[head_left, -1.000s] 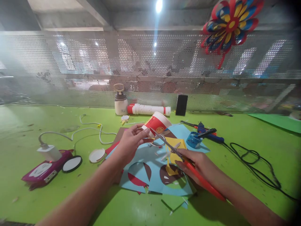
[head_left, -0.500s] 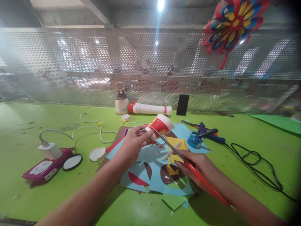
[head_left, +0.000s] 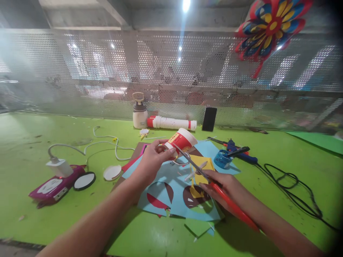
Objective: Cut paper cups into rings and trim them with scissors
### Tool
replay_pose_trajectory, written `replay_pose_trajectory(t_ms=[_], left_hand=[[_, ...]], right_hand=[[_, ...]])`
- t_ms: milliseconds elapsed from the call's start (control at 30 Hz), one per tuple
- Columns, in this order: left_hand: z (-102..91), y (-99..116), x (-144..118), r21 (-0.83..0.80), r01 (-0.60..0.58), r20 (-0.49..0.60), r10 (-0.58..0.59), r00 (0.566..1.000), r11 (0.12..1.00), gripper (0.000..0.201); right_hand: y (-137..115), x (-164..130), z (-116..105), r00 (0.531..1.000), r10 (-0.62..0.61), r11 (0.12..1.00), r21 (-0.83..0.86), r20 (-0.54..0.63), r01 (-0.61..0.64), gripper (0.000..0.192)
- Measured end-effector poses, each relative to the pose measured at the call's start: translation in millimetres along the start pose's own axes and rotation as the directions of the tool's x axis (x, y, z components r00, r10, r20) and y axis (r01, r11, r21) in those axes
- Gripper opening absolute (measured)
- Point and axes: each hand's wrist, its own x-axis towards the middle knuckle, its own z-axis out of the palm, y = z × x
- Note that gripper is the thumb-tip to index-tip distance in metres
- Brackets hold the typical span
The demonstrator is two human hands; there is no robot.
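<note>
My left hand (head_left: pixel 154 159) is closed round the bottom end of a red and white paper cup (head_left: pixel 182 140), which it holds tilted on its side above the papers. In my right hand (head_left: pixel 221 184) is a pair of scissors (head_left: pixel 227 201) with red handles. Their metal blades reach up to the left and touch the cup's side near my left fingertips; the cut itself is too small to make out. Below lie blue paper sheets (head_left: pixel 160 178) with round holes, a yellow paper piece (head_left: pixel 209 163) and small white scraps.
A hot glue gun (head_left: pixel 238 150) with a black cord and a blue tape roll (head_left: pixel 223 159) lie right. Behind are a spray bottle (head_left: pixel 140 116), stacked paper cups (head_left: pixel 171 123) and a phone (head_left: pixel 209 119). A purple power strip (head_left: pixel 57 185) and white lid (head_left: pixel 112 172) lie left.
The view has shifted slightly. Both hands keep their hold on the cup and the scissors, with the blades still against the cup; the cup has barely turned.
</note>
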Motion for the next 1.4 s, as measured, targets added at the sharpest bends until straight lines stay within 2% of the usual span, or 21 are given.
replay_pose_trajectory(t_ms=[233, 367, 667, 900, 1100, 1233, 1400], left_hand=[[2.7, -2, -2, 0.085, -0.034, -0.003, 0.034, 0.999, 0.996, 0.049], [2.6, -1, -3, 0.101, -0.014, 0.012, 0.013, 1.0, 0.995, 0.046], [0.6, 3, -3, 0.044, 0.006, 0.014, -0.007, 1.0, 0.999, 0.048], [-3.3, 2, 0, -0.075, 0.048, 0.054, -0.044, 0.998, 0.996, 0.048], [0.3, -3, -1, -0.044, 0.024, 0.021, -0.024, 0.999, 0.999, 0.052], [3.1, -5, -3, -0.023, 0.006, 0.001, -0.006, 1.0, 1.0, 0.051], [2.3, -4, -3, -0.008, 0.015, -0.006, -0.015, 1.0, 1.0, 0.051]], right_hand=[[7, 0, 6, 1.0, 0.014, 1.0, 0.013, 0.0, -0.014, 0.041], [2, 0, 2, 1.0, 0.008, 1.0, 0.006, -0.017, -0.008, 0.035], [-10, -3, -7, 1.0, 0.024, 1.0, 0.01, 0.016, -0.024, 0.03], [-5, -1, -7, 0.999, 0.041, 0.999, 0.007, 0.021, -0.041, 0.025], [5, 0, 4, 0.999, 0.051, 0.998, 0.044, 0.012, -0.052, 0.039], [5, -1, 7, 0.998, 0.063, 0.997, 0.038, -0.028, -0.062, 0.035], [-1, -3, 1, 0.997, 0.069, 0.998, 0.013, -0.017, -0.069, 0.03]])
